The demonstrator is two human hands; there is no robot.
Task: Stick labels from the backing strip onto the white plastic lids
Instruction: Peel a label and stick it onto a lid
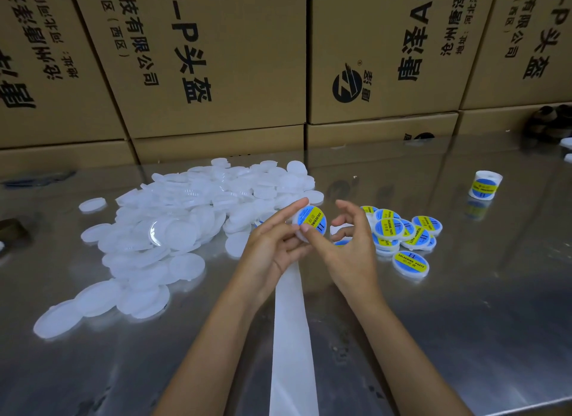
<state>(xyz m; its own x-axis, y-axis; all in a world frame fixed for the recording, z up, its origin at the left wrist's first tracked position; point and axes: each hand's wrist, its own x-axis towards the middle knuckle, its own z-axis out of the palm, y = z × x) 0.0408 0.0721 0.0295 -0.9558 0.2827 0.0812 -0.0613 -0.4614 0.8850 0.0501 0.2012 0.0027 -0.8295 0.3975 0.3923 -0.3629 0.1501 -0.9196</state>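
The left hand holds a lid; the right hand, fingers curled, presses its label flat. Next, I think, it joins the labelled lids.

Unlabelled lids heaped centre-left on table; labelled lids centre-right; backing strip between, running to bottom edge; cartons behind.

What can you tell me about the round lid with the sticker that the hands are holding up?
The held lid is a round, white, cloudy plastic disc. A blue label with a yellow band and black print covers most of its face. It is tilted, above the shiny metal table. The left hand holds its left edge, and the right hand presses a thumb at its lower edge.
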